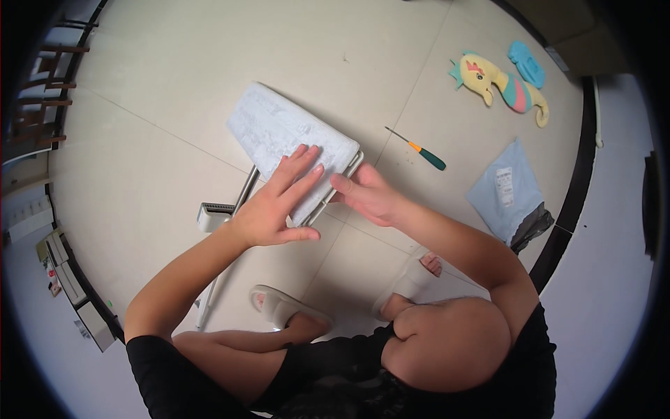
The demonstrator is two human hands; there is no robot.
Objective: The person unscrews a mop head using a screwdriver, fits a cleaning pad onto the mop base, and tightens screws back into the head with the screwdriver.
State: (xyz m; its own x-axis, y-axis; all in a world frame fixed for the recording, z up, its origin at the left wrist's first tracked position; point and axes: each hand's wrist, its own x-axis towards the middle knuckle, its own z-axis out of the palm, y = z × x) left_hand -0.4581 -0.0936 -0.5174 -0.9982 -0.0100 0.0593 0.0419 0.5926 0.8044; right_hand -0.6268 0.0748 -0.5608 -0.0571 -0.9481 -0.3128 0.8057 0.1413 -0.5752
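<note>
A flat, pale grey board (276, 122) with a mottled surface and a light rim is tilted in front of me, above the floor. My left hand (269, 209) rests across its near part, fingers stretched out and spread. At the board's right end, my right hand (368, 195) grips the rim, thumb on top and some fingers hidden behind it. Below the board runs a shiny metal tube (246, 190). Beside this tube is a whitish block (213, 218) with a dark slotted top. How the tube joins the board is hidden.
To the right lie a green and orange screwdriver (427, 155), a grey-blue plastic mailing bag (494, 185) with a label, a yellow seahorse plush (499, 82) and a blue item (525, 64). My slippered feet are below the board. Dark wooden furniture (49, 70) stands far left.
</note>
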